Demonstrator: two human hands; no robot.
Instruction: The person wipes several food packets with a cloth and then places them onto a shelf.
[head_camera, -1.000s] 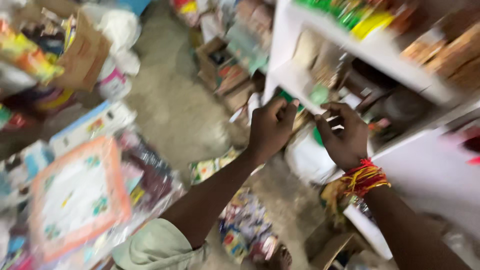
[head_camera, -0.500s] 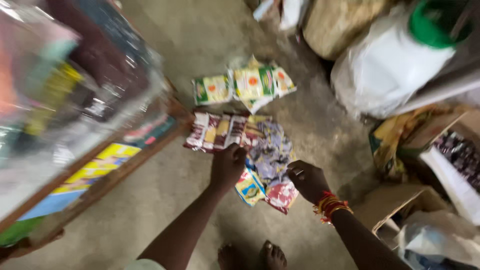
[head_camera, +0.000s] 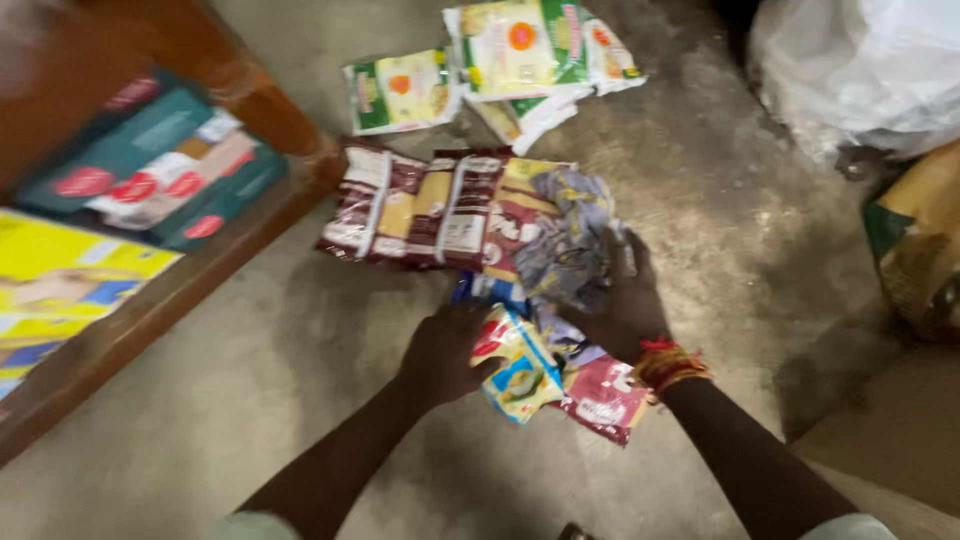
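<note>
Both hands have dropped from the shelf to the floor pile: left hand now closed on a yellow snack packet, right hand gripping the grey-blue packets beside it

Glossy plastic snack packets on rough, matt concrete floor; wooden shelf.

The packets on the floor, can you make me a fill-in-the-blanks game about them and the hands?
1. The left hand grips a small packet that is mostly ____ in colour.
2. The right hand, with a red thread band on its ____, rests on a crumpled packet.
3. The two maroon packets lie side by side on the bare ____.

Missing words: yellow; wrist; floor
</note>
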